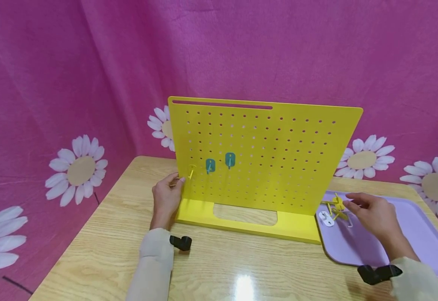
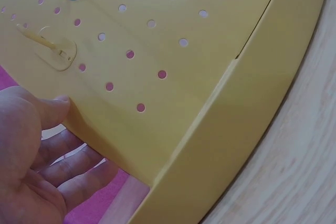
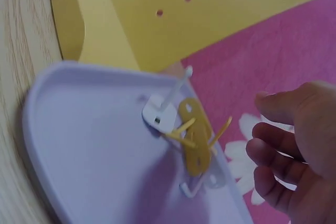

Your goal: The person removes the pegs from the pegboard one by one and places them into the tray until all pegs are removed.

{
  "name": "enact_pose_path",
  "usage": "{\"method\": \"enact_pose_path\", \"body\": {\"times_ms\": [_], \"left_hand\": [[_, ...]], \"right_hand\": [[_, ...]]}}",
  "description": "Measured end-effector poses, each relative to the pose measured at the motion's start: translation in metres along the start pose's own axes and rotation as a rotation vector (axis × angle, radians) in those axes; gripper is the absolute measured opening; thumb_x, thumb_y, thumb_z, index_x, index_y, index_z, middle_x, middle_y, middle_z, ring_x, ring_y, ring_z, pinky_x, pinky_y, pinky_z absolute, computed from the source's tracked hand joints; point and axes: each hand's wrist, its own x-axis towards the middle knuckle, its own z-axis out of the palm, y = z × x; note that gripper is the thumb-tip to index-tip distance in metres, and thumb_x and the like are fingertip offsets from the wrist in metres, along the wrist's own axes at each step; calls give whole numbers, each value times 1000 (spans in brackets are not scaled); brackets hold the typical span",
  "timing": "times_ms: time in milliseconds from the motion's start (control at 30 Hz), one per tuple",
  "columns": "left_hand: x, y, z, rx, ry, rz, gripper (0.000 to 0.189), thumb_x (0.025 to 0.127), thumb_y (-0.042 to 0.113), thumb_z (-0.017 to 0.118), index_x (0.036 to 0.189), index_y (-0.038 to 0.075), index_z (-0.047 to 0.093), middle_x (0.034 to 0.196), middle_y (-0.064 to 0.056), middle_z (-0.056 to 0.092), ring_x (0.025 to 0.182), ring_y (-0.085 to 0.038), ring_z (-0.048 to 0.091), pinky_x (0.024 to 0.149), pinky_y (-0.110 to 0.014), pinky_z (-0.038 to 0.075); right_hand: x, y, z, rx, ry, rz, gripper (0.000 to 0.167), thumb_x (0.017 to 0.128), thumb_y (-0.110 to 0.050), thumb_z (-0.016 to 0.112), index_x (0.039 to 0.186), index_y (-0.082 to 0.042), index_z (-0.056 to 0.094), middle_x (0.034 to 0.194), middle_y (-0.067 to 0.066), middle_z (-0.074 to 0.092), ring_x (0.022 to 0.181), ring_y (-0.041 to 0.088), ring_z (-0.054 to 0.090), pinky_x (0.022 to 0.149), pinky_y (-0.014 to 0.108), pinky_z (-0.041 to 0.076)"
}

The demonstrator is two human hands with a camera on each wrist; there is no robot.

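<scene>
A yellow pegboard [image 1: 264, 179] stands upright on its base. My left hand [image 1: 166, 198] grips its left edge, thumb on the front face and fingers behind, as the left wrist view shows. Just inside that edge a yellow hook [image 2: 58, 51] is mounted, with two teal hooks [image 1: 210, 165] [image 1: 230, 159] to its right. My right hand [image 1: 373, 213] hovers over the lilac tray [image 1: 416, 221], its fingers loosely bent and holding nothing. Near its fingertips lie several yellow hooks [image 3: 197, 150] in a small pile, together with a white hook [image 3: 157, 113] and another pale hook [image 3: 191, 187].
A light wood table [image 1: 203, 267] carries the board and the tray, which sits against the board's right end. Behind the table hangs a magenta cloth [image 1: 264, 50] with white daisies. Black straps [image 1: 378, 274] circle both wrists.
</scene>
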Motion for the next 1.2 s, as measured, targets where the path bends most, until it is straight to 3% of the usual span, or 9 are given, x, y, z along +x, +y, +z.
{"method": "enact_pose_path", "body": {"times_ms": [167, 400, 667, 933, 1200], "left_hand": [[0, -1, 0, 1, 1, -2, 35, 100, 21, 65, 132, 8, 66, 109, -12, 71, 98, -27, 69, 85, -41, 57], [0, -1, 1, 0, 5, 0, 35, 99, 21, 65, 131, 8, 67, 109, -12, 71, 98, -27, 69, 85, -40, 57], [0, 0, 0, 2, 8, 11, 35, 100, 20, 65, 132, 8, 66, 109, -13, 71, 98, -28, 69, 85, -41, 57], [0, -3, 2, 0, 18, 28, 34, 99, 19, 66, 130, 7, 67, 107, -14, 72, 97, -28, 69, 85, -42, 57], [0, -3, 0, 17, 20, 45, 34, 99, 21, 66, 130, 7, 68, 108, -13, 72, 98, -29, 69, 85, -43, 57]], "right_hand": [[-7, -14, -2, 24, 68, -64, 37, 94, -25, 72, 119, 3, 70, 91, 17, 72, 77, 21, 61, 51, 27, 47], [-16, -45, -3, 120, 158, -180, 31, 91, -17, 76, 117, 0, 72, 89, 15, 72, 73, -11, 53, 48, 22, 47], [-17, -86, 2, 240, 148, -235, 27, 91, -13, 75, 115, 1, 73, 92, 14, 73, 71, 3, 59, 53, 18, 50], [-16, -120, 12, 303, 133, -247, 25, 93, -15, 74, 114, -1, 74, 96, 10, 74, 75, 9, 60, 62, 15, 49], [-8, -145, 28, 364, 80, -286, 24, 94, -15, 72, 114, -2, 74, 96, 8, 73, 78, 17, 62, 63, 19, 51]]}}
